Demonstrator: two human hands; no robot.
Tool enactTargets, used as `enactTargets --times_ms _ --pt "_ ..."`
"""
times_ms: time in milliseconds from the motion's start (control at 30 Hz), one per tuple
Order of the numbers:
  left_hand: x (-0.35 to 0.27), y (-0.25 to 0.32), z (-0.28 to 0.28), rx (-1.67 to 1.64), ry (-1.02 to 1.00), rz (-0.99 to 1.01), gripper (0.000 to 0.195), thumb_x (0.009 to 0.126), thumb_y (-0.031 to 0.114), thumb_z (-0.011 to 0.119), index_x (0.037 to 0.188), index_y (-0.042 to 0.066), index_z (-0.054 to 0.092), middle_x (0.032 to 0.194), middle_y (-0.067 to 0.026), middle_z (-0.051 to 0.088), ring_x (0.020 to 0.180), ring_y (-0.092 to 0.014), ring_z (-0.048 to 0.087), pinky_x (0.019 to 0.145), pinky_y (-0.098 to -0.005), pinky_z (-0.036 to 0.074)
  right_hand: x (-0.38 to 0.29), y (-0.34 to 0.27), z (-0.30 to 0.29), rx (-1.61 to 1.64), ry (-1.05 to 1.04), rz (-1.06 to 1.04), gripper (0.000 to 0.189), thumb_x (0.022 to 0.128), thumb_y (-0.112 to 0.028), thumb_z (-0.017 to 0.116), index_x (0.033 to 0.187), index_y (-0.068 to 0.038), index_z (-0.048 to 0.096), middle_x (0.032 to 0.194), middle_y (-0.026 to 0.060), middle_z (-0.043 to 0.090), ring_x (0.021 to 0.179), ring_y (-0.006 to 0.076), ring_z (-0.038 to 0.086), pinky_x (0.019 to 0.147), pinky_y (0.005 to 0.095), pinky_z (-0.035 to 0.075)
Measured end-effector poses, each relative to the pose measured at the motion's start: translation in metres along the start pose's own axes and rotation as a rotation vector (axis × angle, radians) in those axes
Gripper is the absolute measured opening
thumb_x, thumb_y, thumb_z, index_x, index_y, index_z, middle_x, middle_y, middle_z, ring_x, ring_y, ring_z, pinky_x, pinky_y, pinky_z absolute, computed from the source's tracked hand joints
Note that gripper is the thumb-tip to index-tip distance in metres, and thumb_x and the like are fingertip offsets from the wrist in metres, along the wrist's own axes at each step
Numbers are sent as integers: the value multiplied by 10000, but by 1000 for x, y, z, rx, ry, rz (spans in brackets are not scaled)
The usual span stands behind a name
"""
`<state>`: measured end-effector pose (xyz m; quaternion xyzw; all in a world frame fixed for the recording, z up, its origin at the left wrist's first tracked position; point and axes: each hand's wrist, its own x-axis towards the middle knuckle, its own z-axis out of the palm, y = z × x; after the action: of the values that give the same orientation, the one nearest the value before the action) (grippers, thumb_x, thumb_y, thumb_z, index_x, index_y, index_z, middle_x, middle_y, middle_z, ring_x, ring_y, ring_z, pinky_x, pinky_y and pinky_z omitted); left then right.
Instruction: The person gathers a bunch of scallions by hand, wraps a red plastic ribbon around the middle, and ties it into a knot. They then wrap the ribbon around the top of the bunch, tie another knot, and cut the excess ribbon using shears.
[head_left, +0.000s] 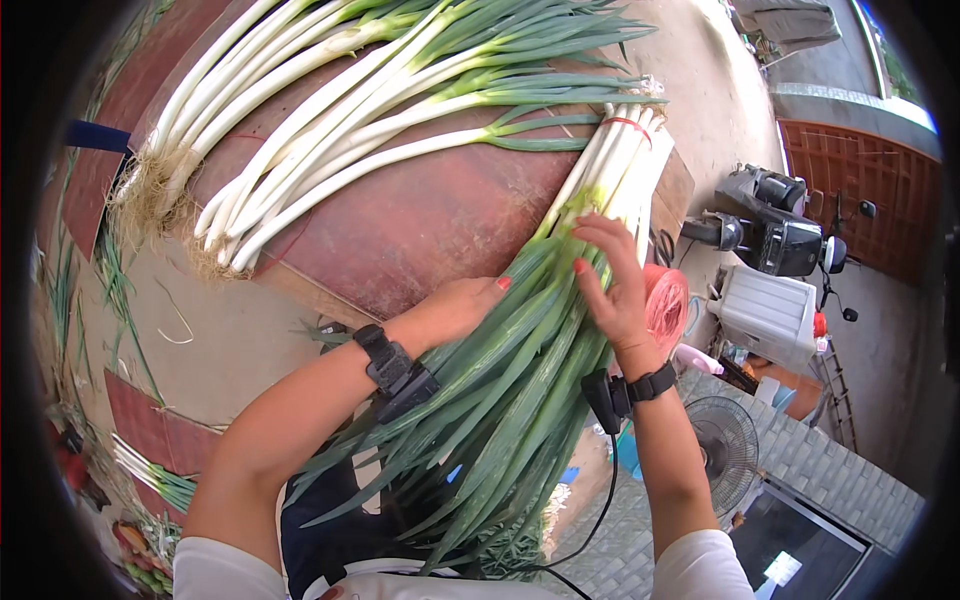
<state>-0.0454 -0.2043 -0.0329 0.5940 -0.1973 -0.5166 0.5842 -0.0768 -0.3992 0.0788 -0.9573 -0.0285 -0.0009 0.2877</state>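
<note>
A bundle of long green onions (532, 352) lies slantwise before me, its white stalks tied with a red band (628, 129) near the root end. Its green leaves spill over the table edge toward my lap. My left hand (457, 306) grips the leaves from the left side, its thumb showing and its other fingers hidden beneath them. On the right, my right hand (619, 289) rests against the leaves just below the white stalks, fingers apart. Loose green onions (330, 180) with roots lie across the reddish board tabletop (420, 232).
A roll of pink twine (666, 304) stands right of the bundle. Beyond are a white plastic jerrycan (769, 311), a motor scooter (772, 217) and a fan (724, 450). More green onions (154, 472) lie at lower left. A black cable (611, 495) hangs from my right wrist device.
</note>
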Motion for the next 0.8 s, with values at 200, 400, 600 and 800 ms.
enactTargets --times_ms 200,400,600,800 --pt "17 2 12 -49 -38 -29 603 934 471 306 1204 -39 482 1129 -254 556 1066 -351 533 915 -379 388 -106 112 -16 888 365 909 551 920 -440 444 1277 -22 400 1202 120 504 1120 188 464 944 304 364" --pt "3 42 27 -311 -77 75 943 791 401 643 1419 11 57 1438 -200 197 1319 -264 231 1070 -356 228 -47 26 18 1328 222 1034 616 916 -463 438 1317 -4 346 1240 130 468 1125 189 467 954 310 379" --pt "0 48 53 240 41 1 1148 632 389 772 1429 59 14 1423 -270 135 1325 -380 187 1066 -396 254 -40 32 32 394 217 658 844 829 -424 584 1418 -50 110 1381 248 254 1278 363 254 1041 427 248" --pt "-8 52 53 387 87 -78 1091 647 494 718 1428 58 94 1438 -264 76 1318 -421 168 1059 -452 245 -31 36 24 8 168 783 1026 724 -509 659 1421 -34 76 1399 352 114 1328 454 104 1067 449 187"
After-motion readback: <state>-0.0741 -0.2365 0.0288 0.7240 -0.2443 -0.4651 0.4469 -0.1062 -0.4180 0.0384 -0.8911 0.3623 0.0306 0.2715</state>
